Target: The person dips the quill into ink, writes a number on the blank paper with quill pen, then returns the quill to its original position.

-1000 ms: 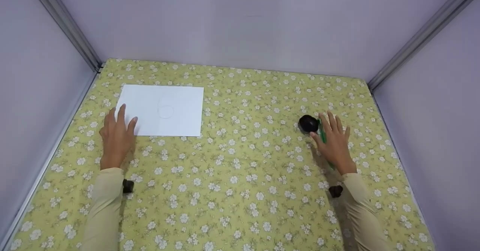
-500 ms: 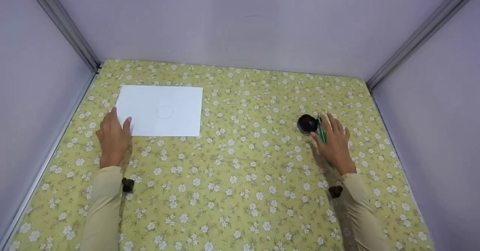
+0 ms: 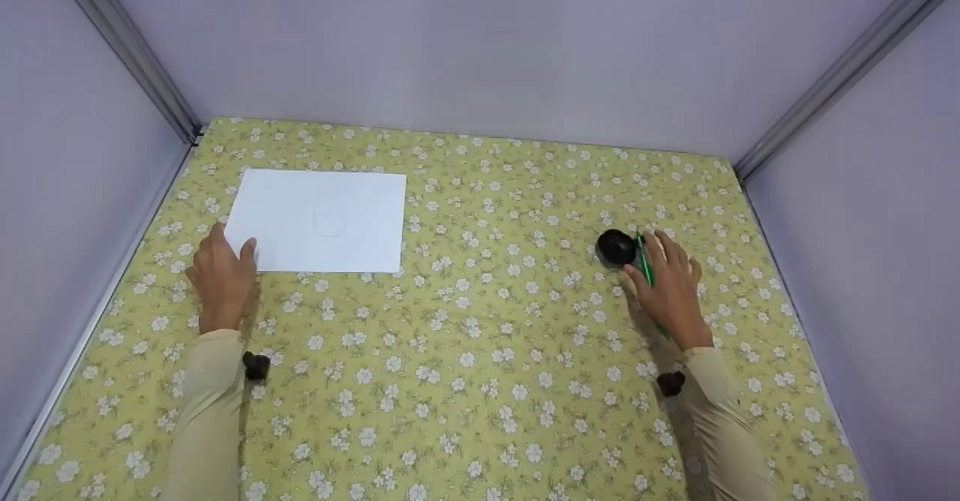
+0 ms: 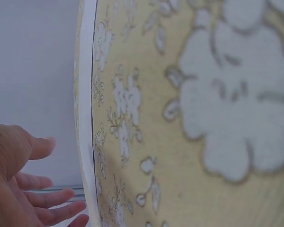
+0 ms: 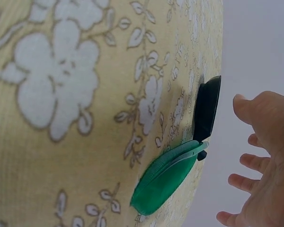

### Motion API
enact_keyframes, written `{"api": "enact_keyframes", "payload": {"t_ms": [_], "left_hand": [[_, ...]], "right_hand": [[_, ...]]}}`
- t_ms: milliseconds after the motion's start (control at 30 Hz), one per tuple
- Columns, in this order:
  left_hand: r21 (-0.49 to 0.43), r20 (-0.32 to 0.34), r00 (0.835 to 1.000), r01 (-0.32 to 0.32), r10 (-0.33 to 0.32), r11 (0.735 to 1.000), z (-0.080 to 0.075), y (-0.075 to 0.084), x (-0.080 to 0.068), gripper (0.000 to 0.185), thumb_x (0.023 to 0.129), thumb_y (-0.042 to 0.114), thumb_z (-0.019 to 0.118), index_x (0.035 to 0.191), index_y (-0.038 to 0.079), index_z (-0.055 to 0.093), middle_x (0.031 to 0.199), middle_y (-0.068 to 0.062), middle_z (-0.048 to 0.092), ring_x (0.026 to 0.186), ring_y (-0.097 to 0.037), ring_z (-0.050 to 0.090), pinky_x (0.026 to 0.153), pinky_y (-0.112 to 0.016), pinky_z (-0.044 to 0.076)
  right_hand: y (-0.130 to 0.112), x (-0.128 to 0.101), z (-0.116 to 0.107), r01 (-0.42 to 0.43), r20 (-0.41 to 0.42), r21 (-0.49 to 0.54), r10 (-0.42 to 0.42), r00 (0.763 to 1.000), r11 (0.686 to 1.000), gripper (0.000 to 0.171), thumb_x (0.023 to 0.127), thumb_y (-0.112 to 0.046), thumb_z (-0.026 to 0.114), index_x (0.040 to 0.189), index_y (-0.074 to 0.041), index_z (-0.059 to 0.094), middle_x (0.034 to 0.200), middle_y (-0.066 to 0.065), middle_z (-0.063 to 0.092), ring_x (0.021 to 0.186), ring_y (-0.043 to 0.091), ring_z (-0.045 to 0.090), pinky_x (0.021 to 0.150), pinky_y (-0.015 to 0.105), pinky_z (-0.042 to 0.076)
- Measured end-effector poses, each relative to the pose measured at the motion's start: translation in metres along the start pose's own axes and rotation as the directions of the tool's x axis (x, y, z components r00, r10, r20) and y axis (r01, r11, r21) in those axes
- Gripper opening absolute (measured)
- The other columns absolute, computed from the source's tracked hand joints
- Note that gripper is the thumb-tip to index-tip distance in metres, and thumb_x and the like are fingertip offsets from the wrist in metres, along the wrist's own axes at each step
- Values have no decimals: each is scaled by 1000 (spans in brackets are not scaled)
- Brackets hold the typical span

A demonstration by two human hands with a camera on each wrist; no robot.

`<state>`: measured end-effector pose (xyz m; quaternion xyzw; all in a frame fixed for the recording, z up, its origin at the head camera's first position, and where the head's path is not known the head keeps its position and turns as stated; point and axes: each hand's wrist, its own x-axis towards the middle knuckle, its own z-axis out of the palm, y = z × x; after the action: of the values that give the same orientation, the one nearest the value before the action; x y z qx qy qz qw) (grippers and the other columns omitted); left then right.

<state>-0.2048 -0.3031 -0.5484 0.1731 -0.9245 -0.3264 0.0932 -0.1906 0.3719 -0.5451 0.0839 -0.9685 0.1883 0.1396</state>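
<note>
A white sheet of paper point(image 3: 360, 197) lies at the left of the table, with a faint "6"-like drawing on it. My left hand point(image 3: 223, 280) is at its lower left corner, thumb over the paper's edge; in the left wrist view the fingers point(image 4: 49, 198) are loosely spread and hold nothing. On the right, a small round black bowl point(image 3: 616, 247) stands beside a slim green thing point(image 3: 644, 265). In the right wrist view the green thing point(image 5: 163, 184) shows a broad rounded end. My right hand point(image 3: 671, 291) hovers above it, fingers loosely bent, partly hiding it.
A yellow flowered cloth point(image 3: 465, 366) covers the table. Pale panels point(image 3: 480, 51) rise at the back and both sides, with metal posts point(image 3: 135, 51) at the corners. Each wrist carries a small black camera point(image 3: 256, 367).
My left hand has drawn back and slightly left, from over the paper to its lower left corner. The right fingers have pulled back a little, baring more of the green thing.
</note>
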Motion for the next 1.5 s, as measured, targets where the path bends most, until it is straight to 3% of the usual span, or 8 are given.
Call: {"api": "enact_keyframes", "payload": {"t_ms": [233,667,1033,1167,1500], "left_hand": [[22,20,999,39,-39,999,3,-3,1,67,110,27,54,160,-9,27,156,-38,39,141,-61,38,115,-77,24],[77,34,995,94,-97,993,6,-4,5,68,110,31,53,157,-12,30,152,-41,40,139,-61,39,113,-75,28],[93,48,991,116,-121,989,6,-9,11,66,109,33,54,149,-17,39,148,-44,40,138,-63,36,113,-77,27],[99,37,989,137,-141,986,7,-10,13,65,107,34,59,141,-19,46,141,-45,44,134,-62,39,109,-77,30],[115,60,981,178,-186,977,5,-7,17,68,106,37,59,139,-21,47,139,-46,43,132,-63,39,108,-77,30]], "right_hand": [[1,-1,0,-18,-15,-5,18,1000,1000,61,104,-24,68,156,-2,45,157,27,41,142,50,39,110,77,26],[0,-2,1,-83,18,9,83,996,996,54,105,-22,66,152,1,49,147,30,44,130,50,46,104,73,29],[2,-5,4,-71,12,27,71,997,997,50,106,-18,64,148,5,51,134,34,50,118,53,51,93,72,38],[2,-6,4,-87,44,37,85,995,996,49,108,-19,62,150,4,49,135,33,50,117,51,52,93,71,38],[2,-7,3,-110,53,55,107,993,992,50,109,-21,60,151,3,48,137,32,49,120,50,50,98,71,36]]}}
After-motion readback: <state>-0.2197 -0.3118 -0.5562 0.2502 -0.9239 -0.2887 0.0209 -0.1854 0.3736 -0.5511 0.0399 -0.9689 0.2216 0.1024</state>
